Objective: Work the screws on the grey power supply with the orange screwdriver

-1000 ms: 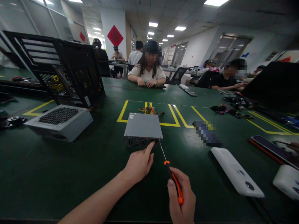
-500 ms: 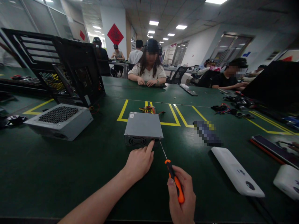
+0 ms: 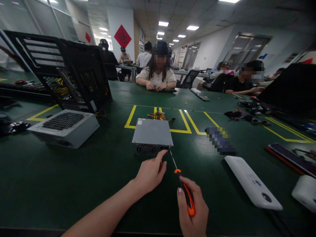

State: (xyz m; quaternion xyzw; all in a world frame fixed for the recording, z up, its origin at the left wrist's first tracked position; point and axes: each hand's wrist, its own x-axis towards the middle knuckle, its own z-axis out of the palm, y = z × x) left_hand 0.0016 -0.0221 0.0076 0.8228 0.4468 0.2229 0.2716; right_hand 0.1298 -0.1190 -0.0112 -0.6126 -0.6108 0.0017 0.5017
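Note:
A small grey power supply box point(image 3: 151, 133) lies on the green table point(image 3: 74, 177), its fan grille facing me and coloured wires at its back. My left hand point(image 3: 150, 172) rests just in front of it, index finger stretched to the box's near face, the other fingers curled. My right hand point(image 3: 193, 210) is wrapped round the orange-and-black handle of a screwdriver point(image 3: 182, 189). The thin shaft points up and away, and its tip meets the box's front right corner.
A larger grey power supply point(image 3: 64, 126) and an open black computer case point(image 3: 74, 77) stand at the left. Two white packs point(image 3: 253, 186) and a phone point(image 3: 291, 158) lie at the right. Cables point(image 3: 237, 115) sit farther back. Other people sit across the table.
My left hand has drawn back slightly from the box face, the index finger still reaching toward it. The screwdriver stays at the same corner.

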